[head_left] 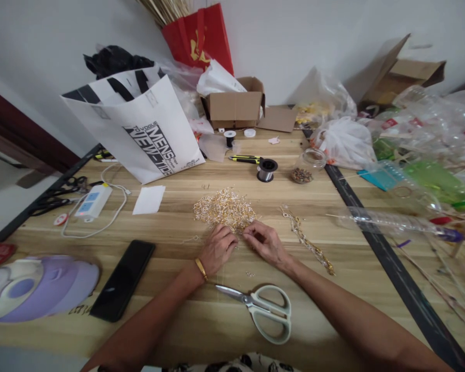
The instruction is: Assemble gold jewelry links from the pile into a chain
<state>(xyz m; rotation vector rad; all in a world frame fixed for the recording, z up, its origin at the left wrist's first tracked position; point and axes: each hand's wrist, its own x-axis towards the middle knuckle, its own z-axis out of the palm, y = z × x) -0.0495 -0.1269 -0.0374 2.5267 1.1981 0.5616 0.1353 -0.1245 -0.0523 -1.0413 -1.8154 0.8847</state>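
A loose pile of small gold and clear beads [223, 206] lies on the wooden table [178, 310]. My left hand [219, 248], with a gold bracelet at its wrist, rests at the pile's near edge, fingers curled together. Close to its right, my right hand [265, 242] pinches thumb and fingertips together beside the beads. What either hand holds is too small to make out. Below the hands lie scissors [269, 310] with pale green handles, blades slightly apart. A strand of gold and clear beads [308, 242] stretches out to the right of my right hand.
To the left are a black phone [123, 280], a white power strip [95, 201] and a purple-and-white object [50, 289]. Behind the beads stand a wire spool [267, 170], a glass jar [308, 166] and a white paper bag [139, 129]. Plastic bottles [437, 119] crowd the right.
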